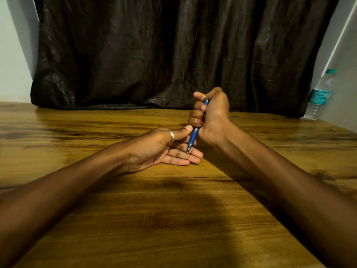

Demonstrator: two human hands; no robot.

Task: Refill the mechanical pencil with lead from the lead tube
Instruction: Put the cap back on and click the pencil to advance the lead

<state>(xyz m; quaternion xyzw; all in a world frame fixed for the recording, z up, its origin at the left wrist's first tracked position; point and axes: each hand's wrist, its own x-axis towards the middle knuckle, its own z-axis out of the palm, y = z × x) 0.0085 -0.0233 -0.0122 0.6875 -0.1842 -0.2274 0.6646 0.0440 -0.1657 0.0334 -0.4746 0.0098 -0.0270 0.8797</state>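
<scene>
A blue mechanical pencil [194, 135] stands nearly upright in my right hand [211, 115], which is fisted around its barrel with the thumb over the top end. The pencil's metal tip points down and sits just over the fingers of my left hand [164, 149]. That hand lies palm up on the wooden table [173, 219], fingers spread flat, a silver ring on the thumb, nothing gripped in it. A thin lead may stick out of the tip, too fine to tell. No lead tube is visible.
A dark crumpled cloth [173, 55] hangs behind the table's far edge. A clear plastic water bottle [320, 95] with a teal cap and label stands at the far right corner by the wall.
</scene>
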